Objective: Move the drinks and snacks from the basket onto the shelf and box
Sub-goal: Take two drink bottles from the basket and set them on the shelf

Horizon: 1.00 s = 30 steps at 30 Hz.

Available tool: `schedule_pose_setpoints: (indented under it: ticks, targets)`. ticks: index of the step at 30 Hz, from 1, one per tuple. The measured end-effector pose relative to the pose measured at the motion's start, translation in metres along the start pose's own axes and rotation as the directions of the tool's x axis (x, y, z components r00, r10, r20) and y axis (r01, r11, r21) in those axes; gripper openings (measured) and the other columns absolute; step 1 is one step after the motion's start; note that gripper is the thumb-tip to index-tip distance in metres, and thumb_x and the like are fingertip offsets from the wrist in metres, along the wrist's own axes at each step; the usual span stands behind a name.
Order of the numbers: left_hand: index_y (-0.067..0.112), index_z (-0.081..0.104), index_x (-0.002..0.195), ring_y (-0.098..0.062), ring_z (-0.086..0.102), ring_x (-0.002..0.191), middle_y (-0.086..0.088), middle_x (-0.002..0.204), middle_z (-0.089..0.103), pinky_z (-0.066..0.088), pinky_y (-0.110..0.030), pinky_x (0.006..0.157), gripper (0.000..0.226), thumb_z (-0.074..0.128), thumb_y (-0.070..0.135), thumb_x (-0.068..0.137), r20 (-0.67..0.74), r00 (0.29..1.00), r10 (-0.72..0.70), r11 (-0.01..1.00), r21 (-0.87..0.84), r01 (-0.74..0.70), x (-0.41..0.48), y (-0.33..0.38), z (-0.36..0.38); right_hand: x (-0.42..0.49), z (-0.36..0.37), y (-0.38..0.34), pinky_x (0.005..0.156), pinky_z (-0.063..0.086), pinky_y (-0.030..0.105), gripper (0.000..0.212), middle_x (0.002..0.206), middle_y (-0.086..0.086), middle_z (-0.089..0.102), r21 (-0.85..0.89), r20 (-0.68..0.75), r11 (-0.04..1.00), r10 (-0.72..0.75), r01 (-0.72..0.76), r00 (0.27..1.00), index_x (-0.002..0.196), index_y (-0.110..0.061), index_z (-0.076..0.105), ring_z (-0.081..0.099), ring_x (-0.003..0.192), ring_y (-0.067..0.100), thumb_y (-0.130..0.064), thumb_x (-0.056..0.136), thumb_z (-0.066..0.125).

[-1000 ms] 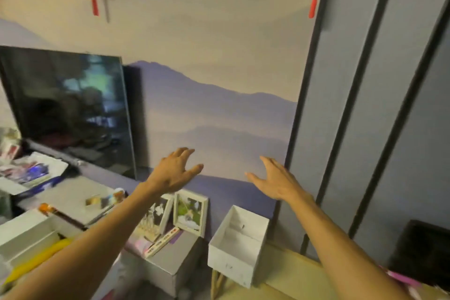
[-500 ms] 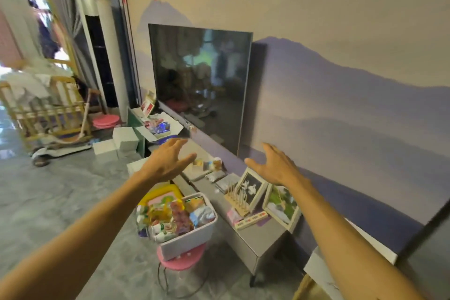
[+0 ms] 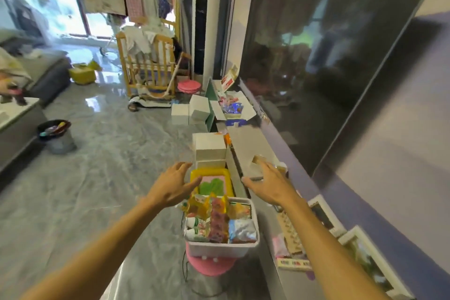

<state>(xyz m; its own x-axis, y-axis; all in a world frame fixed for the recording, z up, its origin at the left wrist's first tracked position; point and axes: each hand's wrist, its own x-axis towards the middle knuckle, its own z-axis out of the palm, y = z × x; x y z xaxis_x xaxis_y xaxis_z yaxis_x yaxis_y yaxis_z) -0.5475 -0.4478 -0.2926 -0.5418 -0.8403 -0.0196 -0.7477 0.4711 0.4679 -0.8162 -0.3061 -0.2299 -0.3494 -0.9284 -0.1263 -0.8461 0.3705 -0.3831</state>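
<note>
A white basket full of snack packets and small drink bottles rests on a pink stool beside the grey TV cabinet. Just beyond the basket lies a yellow tray with a pink and green thing in it. My left hand hovers open above the basket's far left corner. My right hand is open too, held over the cabinet edge to the right of the basket. Neither hand holds anything.
White boxes are stacked past the yellow tray, with more white boxes farther along. A large TV hangs over the cabinet. Picture frames and a wooden rack stand on the cabinet at right. A bin sits on the floor at left.
My view has swung left and down, from the wall to the basket and cabinet. Both hands stay open and have dropped toward the basket.
</note>
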Motion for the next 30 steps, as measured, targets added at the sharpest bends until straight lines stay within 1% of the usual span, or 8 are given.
schedule_pose_setpoints:
  ticks: [3, 6, 10, 16, 19, 22, 26, 30]
  targets:
    - [0.022, 0.037, 0.158, -0.027, 0.048, 0.140, -0.008, 0.161, 0.041, 0.044, -0.046, 0.113, 0.094, 0.035, 0.086, 0.090, -0.008, 0.989, -0.145, 0.988, -0.056, 0.144, 0.027, -0.014, 0.039, 0.069, 0.025, 0.011, 0.117, 0.041, 0.047, 0.090, 0.172, 0.001, 0.034, -0.051, 0.131, 0.992, -0.112, 0.119, 0.985, 0.166, -0.024, 0.028, 0.041, 0.153, 0.027, -0.074, 0.096, 0.055]
    - [0.021, 0.038, 0.158, -0.026, 0.050, 0.137, -0.007, 0.158, 0.044, 0.045, -0.044, 0.112, 0.095, 0.040, 0.086, 0.089, -0.028, 0.951, -0.306, 0.944, -0.134, 0.300, 0.045, -0.029, 0.079, 0.142, 0.070, 0.023, 0.115, 0.046, 0.048, 0.105, 0.171, -0.004, 0.034, -0.072, 0.262, 0.976, -0.180, 0.205, 0.948, 0.166, -0.029, 0.028, 0.043, 0.151, 0.023, -0.092, 0.083, 0.047]
    - [0.022, 0.035, 0.159, -0.025, 0.048, 0.140, -0.006, 0.160, 0.042, 0.043, -0.044, 0.113, 0.104, 0.043, 0.092, 0.082, -0.005, 0.861, -0.509, 0.838, -0.233, 0.494, 0.061, -0.069, 0.145, 0.221, 0.148, 0.021, 0.126, 0.034, 0.050, 0.117, 0.177, -0.001, 0.022, -0.079, 0.424, 0.952, -0.236, 0.295, 0.874, 0.170, -0.024, 0.021, 0.028, 0.161, 0.026, -0.096, 0.081, 0.042]
    - [0.020, 0.032, 0.160, -0.025, 0.041, 0.146, -0.006, 0.165, 0.036, 0.039, -0.046, 0.118, 0.137, 0.054, 0.105, 0.055, 0.078, 0.712, -0.698, 0.638, -0.384, 0.668, 0.090, -0.152, 0.270, 0.333, 0.314, 0.037, 0.125, 0.034, 0.049, 0.117, 0.177, 0.001, 0.023, -0.086, 0.588, 0.893, -0.313, 0.442, 0.746, 0.170, -0.024, 0.022, 0.028, 0.160, 0.026, -0.094, 0.080, 0.051]
    - [0.022, 0.038, 0.156, -0.023, 0.047, 0.141, -0.002, 0.160, 0.043, 0.040, -0.039, 0.111, 0.121, 0.076, 0.087, 0.061, 0.101, 0.696, -0.711, 0.570, -0.496, 0.655, 0.118, -0.186, 0.332, 0.377, 0.386, 0.050, 0.126, 0.034, 0.049, 0.123, 0.177, 0.001, 0.022, -0.092, 0.608, 0.869, -0.338, 0.486, 0.718, 0.170, -0.022, 0.021, 0.028, 0.160, 0.025, -0.096, 0.077, 0.055]
    - [0.032, 0.046, 0.148, -0.016, 0.052, 0.130, 0.006, 0.148, 0.052, 0.045, -0.036, 0.103, 0.107, 0.080, 0.082, 0.060, 0.098, 0.712, -0.695, 0.542, -0.580, 0.608, 0.139, -0.206, 0.382, 0.406, 0.438, 0.069, 0.126, 0.034, 0.046, 0.123, 0.176, 0.000, 0.025, -0.059, 0.615, 0.859, -0.370, 0.508, 0.697, 0.170, -0.021, 0.022, 0.030, 0.160, 0.024, -0.089, 0.077, 0.067]
    - [0.040, 0.059, 0.124, 0.006, 0.063, 0.106, 0.023, 0.123, 0.065, 0.049, -0.013, 0.083, 0.083, 0.085, 0.081, 0.056, 0.055, 0.725, -0.686, 0.515, -0.667, 0.538, 0.157, -0.214, 0.420, 0.419, 0.475, 0.089, 0.123, 0.037, 0.044, 0.129, 0.175, 0.002, 0.030, -0.009, 0.659, 0.850, -0.392, 0.527, 0.642, 0.171, -0.022, 0.018, 0.033, 0.158, 0.024, -0.079, 0.073, 0.080]
    - [0.042, 0.062, 0.110, 0.006, 0.066, 0.091, 0.026, 0.104, 0.068, 0.050, -0.014, 0.072, 0.062, 0.086, 0.073, 0.062, 0.056, 0.682, -0.729, 0.482, -0.665, 0.571, 0.166, -0.216, 0.432, 0.421, 0.486, 0.092, 0.111, 0.050, 0.046, 0.119, 0.161, 0.006, 0.052, 0.027, 0.616, 0.894, -0.367, 0.447, 0.697, 0.166, -0.028, 0.034, 0.050, 0.147, 0.028, -0.069, 0.068, 0.090]
